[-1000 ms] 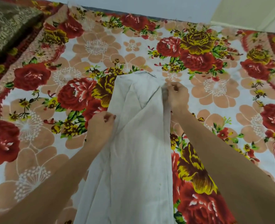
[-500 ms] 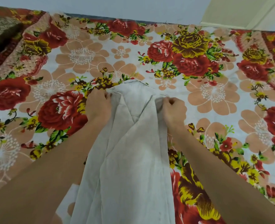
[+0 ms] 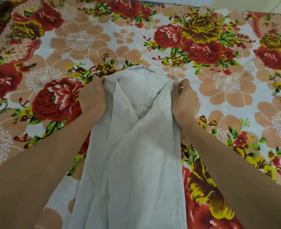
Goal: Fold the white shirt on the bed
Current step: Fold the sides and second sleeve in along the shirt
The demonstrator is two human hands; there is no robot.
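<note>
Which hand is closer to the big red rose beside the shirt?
Left. The left hand sits right beside the red rose; the right hand is across the white shirt.

You see an evenly lit, bright view with soft light and hardly any shadows. Wide-angle distortion curves the bedsheet [image 3: 227, 83] at the edges; fine detail looks slightly soft and smeared.
</note>
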